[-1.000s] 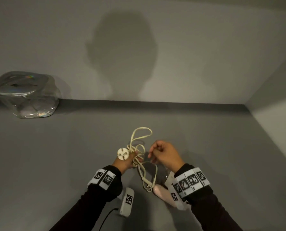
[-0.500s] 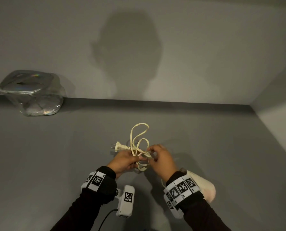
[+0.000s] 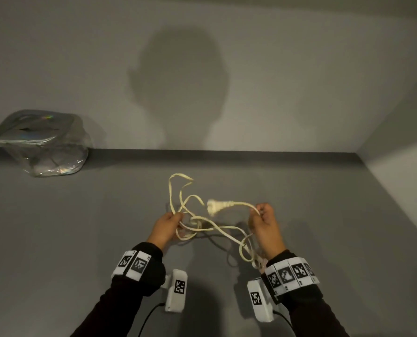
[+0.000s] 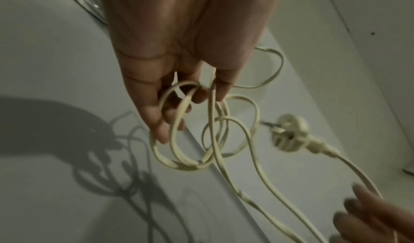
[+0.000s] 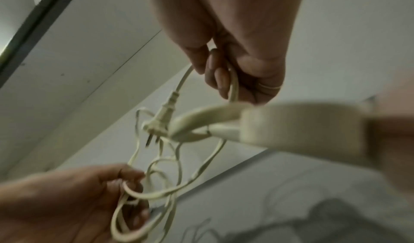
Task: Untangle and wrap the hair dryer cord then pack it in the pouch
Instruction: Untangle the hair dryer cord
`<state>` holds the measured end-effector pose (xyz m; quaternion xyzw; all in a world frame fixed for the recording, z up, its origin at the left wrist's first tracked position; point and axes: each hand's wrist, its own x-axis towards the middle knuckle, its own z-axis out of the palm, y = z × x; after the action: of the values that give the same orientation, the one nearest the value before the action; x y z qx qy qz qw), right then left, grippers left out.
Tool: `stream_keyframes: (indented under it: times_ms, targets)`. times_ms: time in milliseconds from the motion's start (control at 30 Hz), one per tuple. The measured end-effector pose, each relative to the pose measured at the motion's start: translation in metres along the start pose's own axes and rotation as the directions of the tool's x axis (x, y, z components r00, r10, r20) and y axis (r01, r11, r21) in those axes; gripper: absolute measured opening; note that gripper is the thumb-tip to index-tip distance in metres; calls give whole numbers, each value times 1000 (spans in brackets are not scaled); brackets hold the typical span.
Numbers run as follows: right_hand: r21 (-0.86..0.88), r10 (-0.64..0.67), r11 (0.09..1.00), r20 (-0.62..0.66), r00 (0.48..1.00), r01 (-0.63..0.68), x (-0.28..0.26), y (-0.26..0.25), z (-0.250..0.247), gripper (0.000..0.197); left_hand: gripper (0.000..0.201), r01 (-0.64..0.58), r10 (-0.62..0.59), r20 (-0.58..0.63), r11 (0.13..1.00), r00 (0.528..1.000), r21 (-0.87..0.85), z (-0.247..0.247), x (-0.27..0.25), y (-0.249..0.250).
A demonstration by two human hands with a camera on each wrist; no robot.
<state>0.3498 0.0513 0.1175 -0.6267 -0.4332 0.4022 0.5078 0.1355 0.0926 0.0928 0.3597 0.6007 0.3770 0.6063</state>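
A cream cord hangs tangled in the air between my two hands, above the grey table. My left hand grips several loose loops of it, with fingers curled through them. My right hand pinches the cord a short way behind the plug, which points left toward the other hand. The hair dryer shows only as a blurred cream shape close under my right wrist. The clear, silver-topped pouch stands at the far left against the wall.
A grey back wall runs along the far edge of the table, and a side wall closes off the right. Bare table surface lies between the pouch and my hands.
My hands have drawn apart. The right hand has pulled the plug end out to the right, so the cord loops spread wider. The dryer body under my right wrist has dropped from the head view.
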Motion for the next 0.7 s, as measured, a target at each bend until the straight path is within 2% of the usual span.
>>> stream_keyframes:
  times_ms: [67,167,367,533,633,700]
  targets:
    - [90,17,996,-15,1000,-15,-2,-1,-4,23,11,-27,35,74,994,997,-105,-3,-4,0]
    - [139,58,989,-33,998,-53,-4,0,-5,24,24,-99,117,177,990,977,-104,-10,-5,-2]
    - [301,164,940,16,986,-161,-2,11,-20,10,31,-242,245,199,969,949,-42,-25,-11,6]
    - [242,207,948,29,978,-208,-4,27,-12,14,24,-180,234,201,950,951,-255,-23,-17,20]
    - [208,212,954,35,977,-215,-5,35,-4,12,13,-163,219,225,956,949,-243,-20,-19,27]
    - [221,216,950,42,975,-220,-6,34,-1,10,15,-143,198,235,962,952,-234,-20,-19,31]
